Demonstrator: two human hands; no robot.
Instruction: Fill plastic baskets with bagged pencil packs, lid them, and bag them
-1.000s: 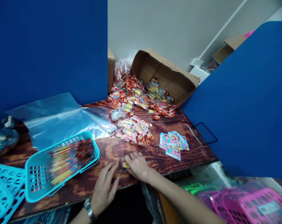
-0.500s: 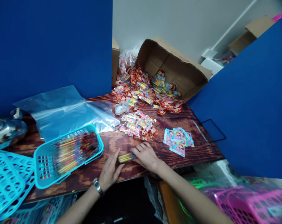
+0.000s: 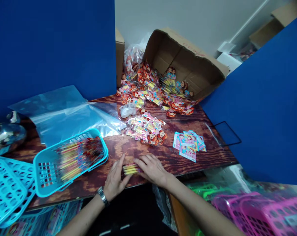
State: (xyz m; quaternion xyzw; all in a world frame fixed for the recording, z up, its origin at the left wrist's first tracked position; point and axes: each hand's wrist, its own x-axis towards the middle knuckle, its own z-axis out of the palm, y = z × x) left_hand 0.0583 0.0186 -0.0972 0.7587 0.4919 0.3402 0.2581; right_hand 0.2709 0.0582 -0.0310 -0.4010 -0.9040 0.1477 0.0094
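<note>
A small bundle of yellow pencil-like sticks (image 3: pixel 130 169) lies at the table's front edge, between my two hands. My left hand (image 3: pixel 114 180), with a metal watch on the wrist, presses the bundle's left end between thumb and fingers. The right end is covered by my right hand (image 3: pixel 152 170), its fingers curled over it. To the left, a light-blue plastic basket (image 3: pixel 45 193) holds many similar sticks with brown-haired cartoon heads. Beyond my hands sits a pile of clear-wrapped sticks (image 3: pixel 145 127) with cartoon heads.
A tipped cardboard box (image 3: pixel 187 65) spills more wrapped sticks at the back. Printed cards (image 3: pixel 187 144) lie right of my hands. Clear plastic sheets (image 3: pixel 64 114), a shiny kettle (image 3: pixel 8 137) and blue perforated pieces (image 3: pixel 5 193) are left. Pink baskets (image 3: pixel 256 209) stand low right.
Both hands stay around the bundle. My right hand has shifted slightly down and left, and more of the yellow sticks show. The view has tilted slightly.
</note>
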